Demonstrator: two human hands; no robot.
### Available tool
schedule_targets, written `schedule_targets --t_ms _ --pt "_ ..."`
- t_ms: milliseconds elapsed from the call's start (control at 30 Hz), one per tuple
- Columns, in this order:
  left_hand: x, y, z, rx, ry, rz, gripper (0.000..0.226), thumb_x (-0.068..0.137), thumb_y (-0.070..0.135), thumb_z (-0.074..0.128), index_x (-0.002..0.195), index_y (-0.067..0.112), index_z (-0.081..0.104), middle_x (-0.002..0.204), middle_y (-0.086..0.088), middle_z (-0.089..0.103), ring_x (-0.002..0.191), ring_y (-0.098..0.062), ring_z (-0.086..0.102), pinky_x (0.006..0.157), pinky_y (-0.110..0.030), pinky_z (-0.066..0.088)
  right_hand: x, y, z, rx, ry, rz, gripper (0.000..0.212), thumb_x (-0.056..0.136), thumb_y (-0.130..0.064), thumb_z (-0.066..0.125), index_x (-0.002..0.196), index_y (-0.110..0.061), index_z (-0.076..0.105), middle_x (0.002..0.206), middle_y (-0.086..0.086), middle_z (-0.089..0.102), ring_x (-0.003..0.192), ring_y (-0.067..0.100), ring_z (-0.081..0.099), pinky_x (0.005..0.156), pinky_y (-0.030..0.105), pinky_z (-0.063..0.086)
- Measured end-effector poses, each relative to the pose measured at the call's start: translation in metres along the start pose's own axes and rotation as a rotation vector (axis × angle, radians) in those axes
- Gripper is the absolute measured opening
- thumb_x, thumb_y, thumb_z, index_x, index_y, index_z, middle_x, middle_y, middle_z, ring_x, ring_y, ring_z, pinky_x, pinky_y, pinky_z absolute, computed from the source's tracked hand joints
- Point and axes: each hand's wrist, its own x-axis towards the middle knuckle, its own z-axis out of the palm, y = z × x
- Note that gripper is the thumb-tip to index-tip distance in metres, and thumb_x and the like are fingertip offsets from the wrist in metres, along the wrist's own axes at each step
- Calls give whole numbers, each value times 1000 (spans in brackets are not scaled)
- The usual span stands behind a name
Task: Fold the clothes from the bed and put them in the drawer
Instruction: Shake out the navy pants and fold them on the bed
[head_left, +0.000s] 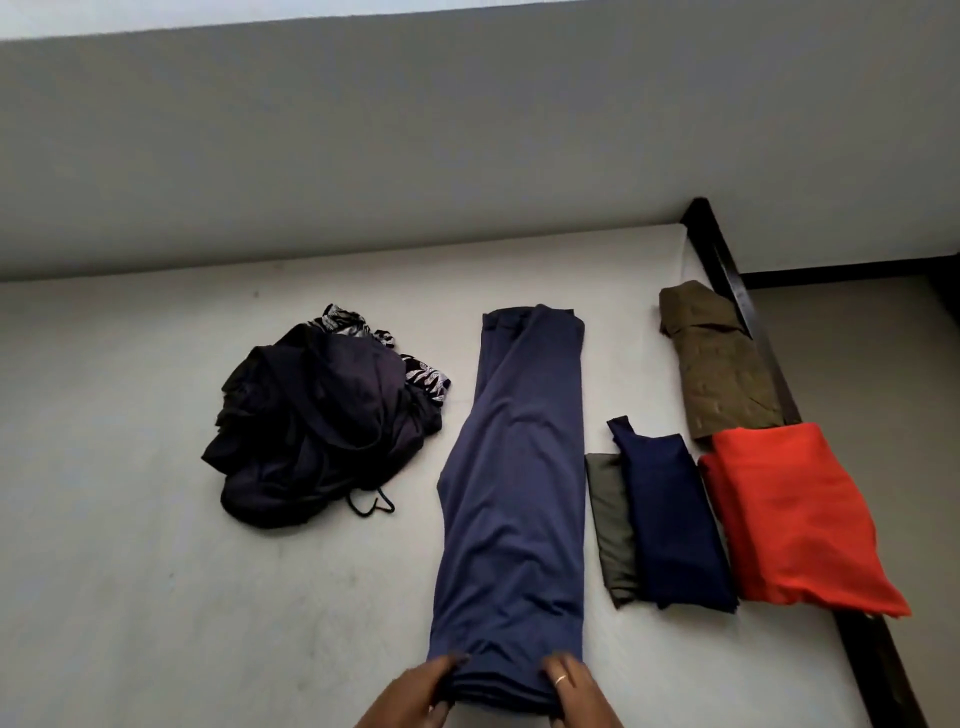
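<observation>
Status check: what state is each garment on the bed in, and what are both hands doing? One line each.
blue garment: folded lengthwise, laid out long, near end held
dark pile: unfolded, heaped at the left
brown garment: folded, by the bed frame
red garment: folded, at the right edge
navy garment: folded, overlapping the grey-green one
grey-green garment: folded, partly covered
left hand: grips the blue garment
right hand: grips the blue garment

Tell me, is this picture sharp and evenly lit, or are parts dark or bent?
Head view: dim light, no glare; the dark clothes pile loses detail in its folds; the bed frame bows slightly, wide lens; the left hand and right hand gripping the blue garment look soft.
</observation>
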Motion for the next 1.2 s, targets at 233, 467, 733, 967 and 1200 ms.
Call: schedule_targets --t_ms 233,467,733,967,1200 --pt "50 7 -76 -360 73 -69 37 77 26 73 108 43 60 92 13 71 86 0 66 81 -21 52 54 -21 -125 321 78 116 52 72 -9 77 89 -55 59 86 -16 68 81 -10 60 74 9 45" --pt "143 20 -114 -533 249 -48 31 87 10 65 111 25 53 98 0 62 84 -5 64 73 -12 47 146 -8 -179 415 198 181 36 80 -15 74 111 -16 58 110 5 64 100 18 62 93 28 49" --pt "135 -2 -59 391 395 290 70 79 56 49 140 21 43 148 3 39 136 -13 32 112 -34 17 143 -7 -122 -381 490 -93 61 94 -49 33 131 -5 51 135 10 52 129 23 42 108 38 28" --pt "127 -30 -9 660 116 307 79 64 17 40 143 16 40 153 -4 31 140 -17 26 113 -41 15 123 11 -59 -704 190 -300 77 75 -18 41 146 1 18 151 16 24 143 27 15 110 49 17" --pt "138 -36 -9 610 -4 229 77 75 13 33 149 7 12 153 -5 22 132 -16 36 112 -32 11 133 8 -60 -671 176 -71 76 77 -3 29 145 8 -4 135 23 49 126 34 47 109 47 12"
